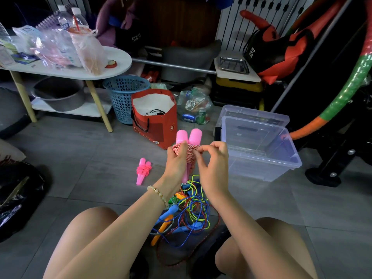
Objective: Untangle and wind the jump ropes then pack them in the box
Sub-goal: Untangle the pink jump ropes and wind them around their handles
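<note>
My left hand [177, 162] grips a pair of pink jump-rope handles [189, 136] held upright, with red-and-white rope [189, 153] wound around them. My right hand [213, 162] pinches that rope at the winding, just right of the handles. A second pink jump rope [143, 170] lies wound up on the floor to the left. Between my knees sits a tangled pile of ropes [188, 214] in blue, yellow-green, red and orange. The clear plastic box [259, 150] stands open and empty on the floor to the right, its lid leaning behind it.
A red bag [155, 119] and a blue basket [122, 97] stand ahead on the grey tiles. A white table [66, 69] with bags and bottles is at the left. Black gym equipment [332, 158] stands at the right, and a dark bag [18, 194] lies at the near left.
</note>
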`<state>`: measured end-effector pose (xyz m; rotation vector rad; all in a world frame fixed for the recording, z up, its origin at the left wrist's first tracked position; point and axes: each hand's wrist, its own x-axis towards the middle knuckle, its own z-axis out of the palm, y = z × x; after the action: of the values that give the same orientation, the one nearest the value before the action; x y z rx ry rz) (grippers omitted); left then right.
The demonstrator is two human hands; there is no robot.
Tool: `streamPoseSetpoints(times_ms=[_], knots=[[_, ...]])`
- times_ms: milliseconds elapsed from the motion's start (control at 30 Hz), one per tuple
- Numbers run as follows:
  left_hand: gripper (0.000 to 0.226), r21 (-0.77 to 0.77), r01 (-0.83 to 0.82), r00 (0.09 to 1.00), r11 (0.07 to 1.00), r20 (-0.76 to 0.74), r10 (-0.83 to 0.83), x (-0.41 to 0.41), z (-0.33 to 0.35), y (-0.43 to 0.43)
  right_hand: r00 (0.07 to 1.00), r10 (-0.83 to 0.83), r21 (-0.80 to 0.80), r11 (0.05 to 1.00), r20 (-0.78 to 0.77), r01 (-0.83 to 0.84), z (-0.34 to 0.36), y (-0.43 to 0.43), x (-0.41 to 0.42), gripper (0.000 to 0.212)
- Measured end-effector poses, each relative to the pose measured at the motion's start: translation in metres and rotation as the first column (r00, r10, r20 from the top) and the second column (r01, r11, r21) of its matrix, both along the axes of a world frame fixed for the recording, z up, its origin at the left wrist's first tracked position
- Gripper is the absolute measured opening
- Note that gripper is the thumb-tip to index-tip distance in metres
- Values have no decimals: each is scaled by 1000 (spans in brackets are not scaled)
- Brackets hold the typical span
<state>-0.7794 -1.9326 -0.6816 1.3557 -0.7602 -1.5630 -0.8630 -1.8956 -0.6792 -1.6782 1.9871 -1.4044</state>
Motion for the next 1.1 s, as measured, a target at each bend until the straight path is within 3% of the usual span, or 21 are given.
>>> streamPoseSetpoints(times_ms=[133,267,333,400,467,533,600,667,700,800,867,933,1033,1100], knots=[[41,61,-14,996,998,-87,20,2,8,-5,944,126,81,984,305,-158,3,-5,3,8],[39,139,122,868,983,-495,-38,11,25,-18,761,236,8,953,605,-302,15,-9,-4,16],[42,126,146,826,981,-561,-50,13,27,-21,687,252,-20,945,682,-327,19,-10,-3,18],[44,128,116,825,985,-565,-24,14,26,-21,702,268,-26,942,660,-335,18,-10,0,10],[47,42,87,915,995,-398,-63,17,22,-23,791,289,-23,944,539,-329,16,-9,3,3],[46,-108,142,974,984,-159,-158,23,21,-25,819,265,-28,956,509,-292,16,-9,1,16],[37,-227,195,977,954,-44,-210,26,22,-22,751,189,24,964,632,-264,17,-15,-2,40],[32,-269,212,973,939,-31,-229,25,21,-16,631,143,112,931,763,-346,16,-26,-2,69],[33,-265,222,970,938,-34,-239,26,20,-16,596,143,138,907,790,-399,13,-31,-1,72],[51,-189,325,944,926,3,-331,38,19,-24,577,156,132,895,802,-426,15,-48,2,35],[65,-163,504,859,848,193,-473,56,19,-37,554,117,155,894,824,-420,17,-60,3,24],[58,-160,604,785,781,285,-549,72,22,-52,544,101,190,871,833,-453,19,-75,5,24],[43,-220,571,812,791,291,-505,89,23,-82,529,106,201,849,842,-489,16,-102,19,30],[46,-256,549,826,796,310,-471,97,14,-103,494,111,185,839,862,-511,8,-122,28,38]])
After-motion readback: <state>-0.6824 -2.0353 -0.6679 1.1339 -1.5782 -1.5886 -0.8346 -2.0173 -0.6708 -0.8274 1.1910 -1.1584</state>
